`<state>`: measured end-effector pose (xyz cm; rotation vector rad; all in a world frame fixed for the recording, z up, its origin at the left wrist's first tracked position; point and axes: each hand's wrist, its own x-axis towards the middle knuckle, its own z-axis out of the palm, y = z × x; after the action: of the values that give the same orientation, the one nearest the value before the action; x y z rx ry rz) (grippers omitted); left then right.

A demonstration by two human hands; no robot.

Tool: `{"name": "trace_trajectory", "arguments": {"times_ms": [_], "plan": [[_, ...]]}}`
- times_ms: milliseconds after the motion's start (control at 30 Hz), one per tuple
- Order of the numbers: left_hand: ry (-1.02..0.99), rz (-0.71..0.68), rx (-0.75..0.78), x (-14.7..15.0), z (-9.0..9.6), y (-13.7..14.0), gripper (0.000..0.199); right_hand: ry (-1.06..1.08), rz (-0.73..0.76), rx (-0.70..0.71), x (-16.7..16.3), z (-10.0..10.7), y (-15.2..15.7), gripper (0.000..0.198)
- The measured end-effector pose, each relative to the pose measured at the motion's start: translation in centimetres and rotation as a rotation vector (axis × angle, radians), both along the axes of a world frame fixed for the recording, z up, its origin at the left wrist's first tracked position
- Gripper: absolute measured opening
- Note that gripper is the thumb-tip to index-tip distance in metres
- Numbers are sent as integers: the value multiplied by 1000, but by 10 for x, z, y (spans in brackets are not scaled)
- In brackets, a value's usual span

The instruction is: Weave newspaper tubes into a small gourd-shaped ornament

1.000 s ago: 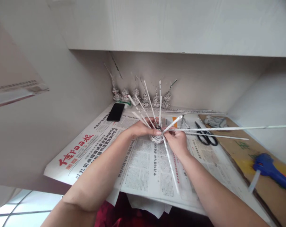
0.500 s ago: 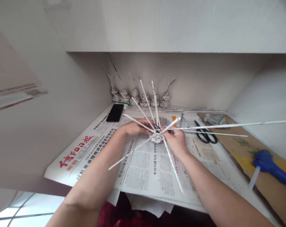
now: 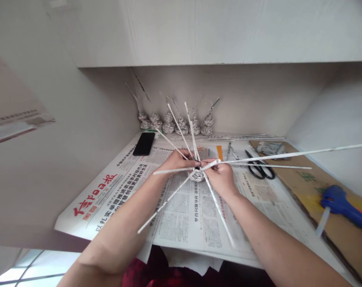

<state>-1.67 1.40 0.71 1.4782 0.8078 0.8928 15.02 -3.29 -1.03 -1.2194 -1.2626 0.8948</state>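
Observation:
A small woven piece of rolled newspaper (image 3: 196, 175) sits low over the newspaper-covered table, with several white paper sticks (image 3: 212, 199) fanning out from it. My left hand (image 3: 181, 161) is closed at its left rim, thumb and fingers pinching near the base of the sticks. On the right side, my right hand (image 3: 220, 172) is closed on the piece and on the base of the sticks there. One very long paper stick (image 3: 288, 154) runs from the right hand past the right edge of the view. The fingertips partly hide the piece's top.
Several finished gourd-shaped paper pieces (image 3: 169, 122) line the back wall. A black phone (image 3: 144, 144) lies at the left on newspaper (image 3: 175, 223). Black scissors (image 3: 260, 169), a cardboard sheet (image 3: 306, 187) and a blue glue gun (image 3: 336, 199) are at the right. Loose paper sticks (image 3: 243, 138) lie behind.
My left thumb has moved over the top rim of the woven piece, toward the right hand. The left paper stick has swung lower, now nearly level. The camera view has shifted slightly.

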Motion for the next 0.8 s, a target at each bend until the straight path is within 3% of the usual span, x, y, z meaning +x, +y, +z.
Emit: {"name": "trace_trajectory", "arguments": {"times_ms": [167,467,800], "plan": [[-51,117,3,7,-4,-1,31,35,11,-3,-2,-2,1,27],[-35,46,-100,6,0,-4,32,145,10,-1,-5,-8,2,21],[-39,52,-98,4,-13,4,29,151,47,27,-4,-4,1,17]]}}
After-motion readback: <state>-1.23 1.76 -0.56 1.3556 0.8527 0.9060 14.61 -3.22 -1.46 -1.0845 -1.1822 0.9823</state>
